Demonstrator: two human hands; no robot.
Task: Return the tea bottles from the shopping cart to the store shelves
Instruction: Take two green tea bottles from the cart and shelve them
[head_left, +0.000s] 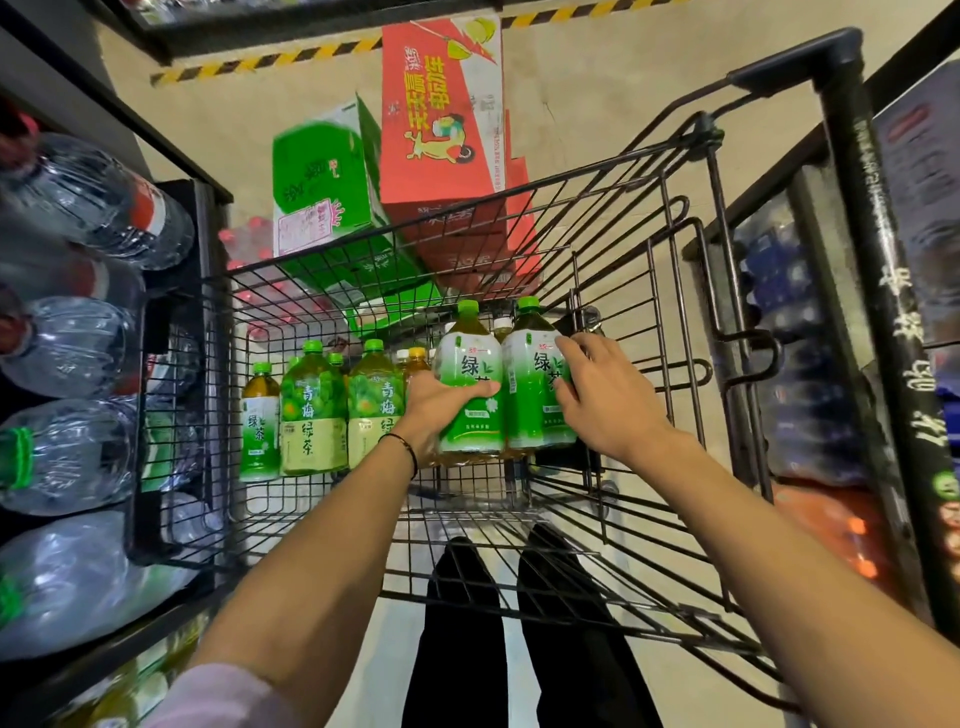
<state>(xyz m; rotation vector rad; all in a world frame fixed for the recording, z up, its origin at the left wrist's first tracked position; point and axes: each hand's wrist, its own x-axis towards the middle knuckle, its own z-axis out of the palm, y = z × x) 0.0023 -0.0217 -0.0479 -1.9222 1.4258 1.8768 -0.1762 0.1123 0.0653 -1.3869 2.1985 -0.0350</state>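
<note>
I have both arms reaching down into the cart (649, 312). My left grip (441, 400) is wrapped round the left bottle (467, 436), thumb across the front of its label and fingers curled behind. My right grip (597, 395) is curled over the right side of the right bottle (530, 405), fingertips on the label. These two green-capped tea bottles are upright and touching, toward the cart's far right; I cannot tell if they are off the cart floor. Three more tea bottles (311, 415) stand in a row to their left, with smaller caps showing behind. Water jugs (78, 208) fill the shelf on my left, and cartons (322, 182) sit beyond the cart.
</note>
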